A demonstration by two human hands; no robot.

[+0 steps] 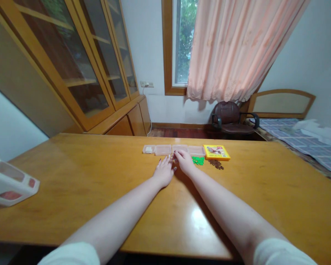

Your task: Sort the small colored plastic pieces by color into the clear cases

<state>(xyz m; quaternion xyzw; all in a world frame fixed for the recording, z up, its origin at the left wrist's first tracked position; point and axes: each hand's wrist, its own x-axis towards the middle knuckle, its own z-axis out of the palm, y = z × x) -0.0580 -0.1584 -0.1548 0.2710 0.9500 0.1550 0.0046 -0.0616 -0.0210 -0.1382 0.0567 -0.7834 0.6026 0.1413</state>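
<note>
Small pieces (pixel 175 161) lie just in front of the clear trays (pixel 173 149). There our left hand (pixel 164 171) rests flat, fingers spread, holding nothing. Our right hand (pixel 184 162) curls over them, grip impossible to tell. Best we work low and gentle.

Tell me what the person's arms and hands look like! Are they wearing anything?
Both arms are bare up to short white sleeves, the left sleeve and the right sleeve. The nails on the left hand are painted dark, and those on the right hand look dark too. No gloves, watch or bracelet show.
</note>
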